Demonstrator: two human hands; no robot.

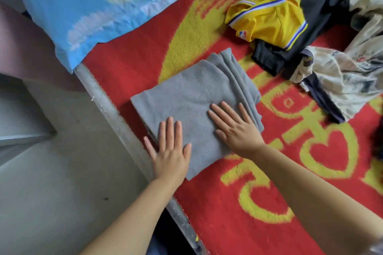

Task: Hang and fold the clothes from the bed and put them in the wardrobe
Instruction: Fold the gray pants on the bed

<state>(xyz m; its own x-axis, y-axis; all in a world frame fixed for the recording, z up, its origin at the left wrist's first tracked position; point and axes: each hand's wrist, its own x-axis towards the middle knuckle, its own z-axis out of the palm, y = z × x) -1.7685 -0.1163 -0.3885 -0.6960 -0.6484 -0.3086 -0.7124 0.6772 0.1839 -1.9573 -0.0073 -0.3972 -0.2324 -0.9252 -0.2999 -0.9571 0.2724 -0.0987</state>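
Observation:
A grey garment (186,97) lies folded into a rough square on the red and yellow blanket (238,203), close to the bed's left edge. My left hand (171,151) lies flat on its near left corner, fingers straight and spread. Flat on the garment's right part rests my right hand (236,128), fingers straight. At the back right sits a heap of unfolded clothes: a yellow jersey (267,20), a black garment (277,58) under it, and a cream patterned garment (348,80).
A blue, white and yellow patterned cover (83,6) lies at the head of the bed. The bed's grey metal edge (107,105) runs diagonally. Left of it is pale floor (62,172) and a white furniture edge (20,134).

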